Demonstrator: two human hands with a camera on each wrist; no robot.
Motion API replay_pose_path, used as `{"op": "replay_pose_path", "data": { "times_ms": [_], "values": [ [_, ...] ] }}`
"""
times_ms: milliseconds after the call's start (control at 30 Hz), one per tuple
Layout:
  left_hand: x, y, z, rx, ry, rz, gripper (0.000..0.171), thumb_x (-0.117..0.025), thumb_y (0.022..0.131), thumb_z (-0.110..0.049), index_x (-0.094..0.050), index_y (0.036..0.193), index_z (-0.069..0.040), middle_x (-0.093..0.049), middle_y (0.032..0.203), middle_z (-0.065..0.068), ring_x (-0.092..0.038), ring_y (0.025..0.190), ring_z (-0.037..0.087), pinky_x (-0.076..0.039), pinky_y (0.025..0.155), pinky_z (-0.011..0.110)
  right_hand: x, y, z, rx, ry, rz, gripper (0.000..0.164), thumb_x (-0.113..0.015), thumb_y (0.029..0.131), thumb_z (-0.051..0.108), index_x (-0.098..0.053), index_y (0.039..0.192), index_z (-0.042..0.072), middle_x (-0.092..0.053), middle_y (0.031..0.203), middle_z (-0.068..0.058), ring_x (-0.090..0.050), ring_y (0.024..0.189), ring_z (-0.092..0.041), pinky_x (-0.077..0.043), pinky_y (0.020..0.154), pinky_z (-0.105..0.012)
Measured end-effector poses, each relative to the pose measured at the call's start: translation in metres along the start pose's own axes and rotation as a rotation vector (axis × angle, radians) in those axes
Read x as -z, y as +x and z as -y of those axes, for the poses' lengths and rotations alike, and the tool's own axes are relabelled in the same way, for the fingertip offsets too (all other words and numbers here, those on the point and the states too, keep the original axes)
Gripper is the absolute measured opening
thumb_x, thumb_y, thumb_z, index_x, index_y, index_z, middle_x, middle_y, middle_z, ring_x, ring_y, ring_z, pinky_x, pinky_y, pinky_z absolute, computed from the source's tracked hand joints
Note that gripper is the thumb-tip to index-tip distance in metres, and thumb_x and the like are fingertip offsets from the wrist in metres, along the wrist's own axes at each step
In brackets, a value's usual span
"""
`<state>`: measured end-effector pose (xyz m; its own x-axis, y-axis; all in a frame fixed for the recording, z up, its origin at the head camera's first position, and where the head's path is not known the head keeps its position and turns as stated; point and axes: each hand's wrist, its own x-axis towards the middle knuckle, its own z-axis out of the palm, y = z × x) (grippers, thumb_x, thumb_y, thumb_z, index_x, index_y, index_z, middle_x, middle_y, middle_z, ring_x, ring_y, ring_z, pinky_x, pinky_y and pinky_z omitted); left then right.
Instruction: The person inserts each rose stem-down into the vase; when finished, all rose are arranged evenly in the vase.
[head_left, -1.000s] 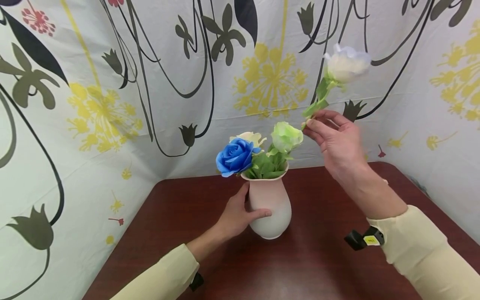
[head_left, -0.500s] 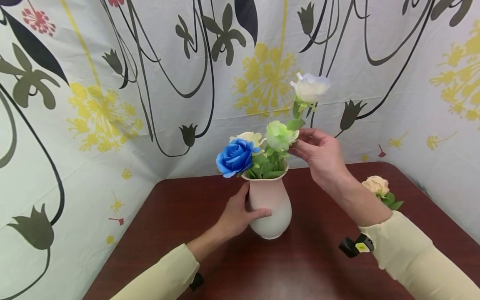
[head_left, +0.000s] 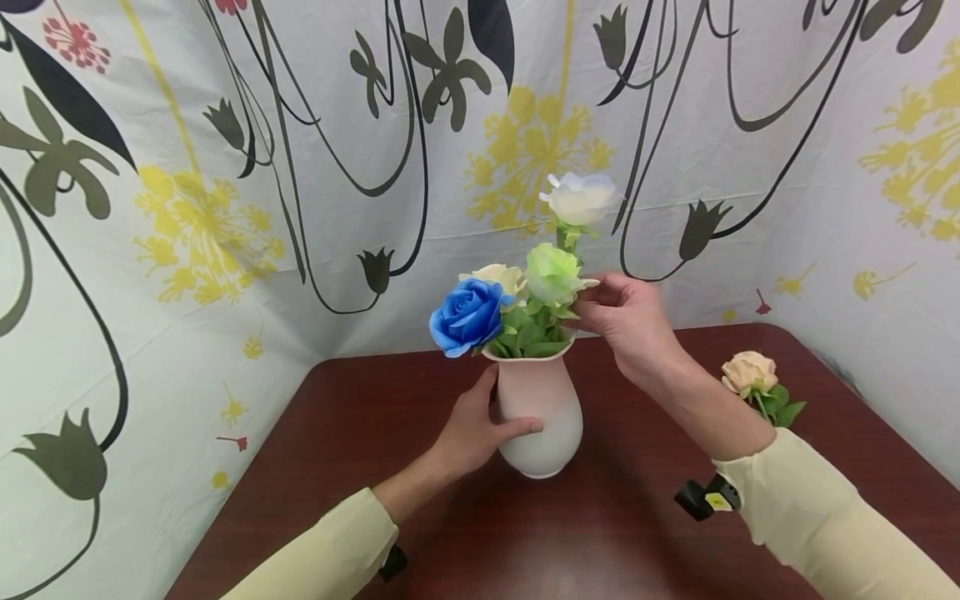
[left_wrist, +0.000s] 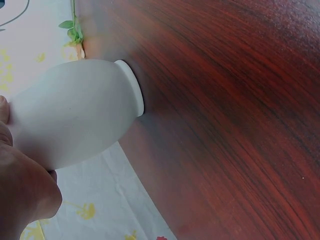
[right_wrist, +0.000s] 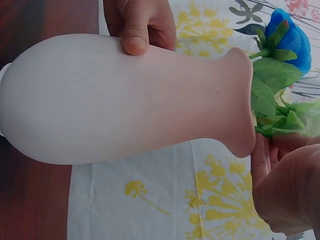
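Observation:
A pale vase [head_left: 543, 417], pinkish toward its flared rim, stands upright on the table. My left hand [head_left: 468, 425] grips its left side, thumb across the front. Out of its mouth rise a blue rose [head_left: 465, 318], a cream rose [head_left: 491, 277] behind it and a light green rose [head_left: 552, 273]. A white rose [head_left: 581, 200] stands highest, at the back right. My right hand [head_left: 637, 329] pinches its stem just above the rim; the green rose partly hides the fingertips. In the right wrist view those fingers [right_wrist: 260, 157] lie right at the vase's rim.
A peach rose [head_left: 750, 372] with green leaves lies on the dark red wooden table [head_left: 360, 417] at the right, partly behind my right forearm. Patterned cloth [head_left: 337, 208] hangs close behind the table and along both sides.
My right hand has brought the white rose left and down, from the upper right to the vase's mouth. The peach rose has come into view behind the forearm. My left hand stays put.

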<state>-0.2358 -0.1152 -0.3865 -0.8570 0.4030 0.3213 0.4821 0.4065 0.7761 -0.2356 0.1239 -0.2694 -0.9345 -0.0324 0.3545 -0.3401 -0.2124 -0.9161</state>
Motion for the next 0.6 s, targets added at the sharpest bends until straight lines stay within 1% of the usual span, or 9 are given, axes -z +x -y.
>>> {"op": "replay_pose_path", "data": {
  "times_ms": [67, 133, 200, 233, 333, 433, 500, 600],
  "values": [
    [0.000, 0.000, 0.000, 0.001, 0.002, 0.001, 0.088, -0.089, 0.088, -0.037, -0.039, 0.159, -0.020, -0.062, 0.146, -0.002, -0.062, 0.129, 0.015, -0.052, 0.109, 0.042, 0.000, 0.000, 0.002, -0.003, -0.039, 0.016, 0.021, -0.064, 0.098, -0.010, -0.071, 0.115, 0.000, -0.075, 0.095, -0.001, -0.077, 0.089, -0.013, -0.063, 0.087, -0.039],
    [0.000, 0.000, 0.000, -0.001, 0.002, 0.001, 0.088, -0.089, 0.088, -0.037, -0.039, 0.159, -0.020, -0.062, 0.146, -0.002, -0.062, 0.129, 0.015, -0.052, 0.109, 0.042, -0.001, -0.002, 0.004, 0.002, -0.093, 0.032, 0.021, -0.065, 0.098, -0.009, -0.068, 0.120, -0.008, -0.075, 0.097, 0.000, -0.077, 0.090, -0.013, -0.063, 0.088, -0.039],
    [0.000, 0.000, 0.000, -0.004, 0.002, 0.000, 0.087, -0.089, 0.089, -0.037, -0.039, 0.159, -0.020, -0.062, 0.145, -0.002, -0.062, 0.129, 0.015, -0.052, 0.108, 0.042, -0.003, -0.003, 0.006, 0.015, -0.168, 0.044, 0.024, -0.067, 0.098, -0.007, -0.066, 0.121, -0.013, -0.076, 0.099, -0.001, -0.076, 0.090, -0.012, -0.063, 0.087, -0.037],
    [0.000, 0.000, 0.000, -0.006, 0.004, -0.001, 0.088, -0.089, 0.089, -0.037, -0.039, 0.159, -0.020, -0.062, 0.145, -0.002, -0.062, 0.128, 0.015, -0.052, 0.108, 0.042, -0.004, -0.004, 0.007, 0.029, -0.229, 0.043, 0.024, -0.069, 0.098, -0.006, -0.066, 0.120, -0.014, -0.076, 0.100, -0.002, -0.076, 0.089, -0.011, -0.063, 0.085, -0.035],
    [0.000, -0.001, 0.000, -0.008, 0.005, -0.003, 0.088, -0.089, 0.088, -0.038, -0.039, 0.159, -0.021, -0.062, 0.145, -0.002, -0.062, 0.128, 0.015, -0.053, 0.108, 0.042, -0.007, -0.008, 0.010, 0.082, -0.425, 0.036, 0.020, -0.075, 0.096, 0.000, -0.072, 0.114, -0.008, -0.076, 0.100, -0.007, -0.073, 0.088, -0.013, -0.062, 0.079, -0.027],
    [0.000, -0.001, 0.000, -0.009, 0.008, -0.004, 0.088, -0.089, 0.088, -0.038, -0.039, 0.159, -0.021, -0.062, 0.145, -0.002, -0.062, 0.128, 0.015, -0.053, 0.108, 0.042, -0.008, -0.011, 0.011, 0.124, -0.594, 0.021, 0.016, -0.080, 0.092, 0.006, -0.077, 0.108, 0.000, -0.075, 0.097, -0.011, -0.068, 0.084, -0.019, -0.056, 0.071, -0.023],
    [0.000, -0.001, 0.000, -0.010, 0.004, -0.002, 0.088, -0.089, 0.088, -0.038, -0.039, 0.159, -0.021, -0.061, 0.146, -0.003, -0.062, 0.128, 0.015, -0.053, 0.108, 0.042, -0.008, -0.012, 0.009, 0.132, -0.654, 0.019, 0.016, -0.082, 0.091, 0.008, -0.078, 0.106, 0.003, -0.074, 0.093, -0.012, -0.065, 0.081, -0.023, -0.053, 0.068, -0.024],
    [0.000, -0.001, 0.000, -0.012, -0.003, 0.000, 0.088, -0.089, 0.089, -0.038, -0.039, 0.159, -0.020, -0.061, 0.146, -0.003, -0.062, 0.127, 0.015, -0.053, 0.108, 0.041, -0.008, -0.012, 0.007, 0.142, -0.702, 0.016, 0.018, -0.084, 0.089, 0.009, -0.079, 0.106, 0.005, -0.074, 0.089, -0.010, -0.063, 0.075, -0.024, -0.051, 0.064, -0.026]
  ]
}}
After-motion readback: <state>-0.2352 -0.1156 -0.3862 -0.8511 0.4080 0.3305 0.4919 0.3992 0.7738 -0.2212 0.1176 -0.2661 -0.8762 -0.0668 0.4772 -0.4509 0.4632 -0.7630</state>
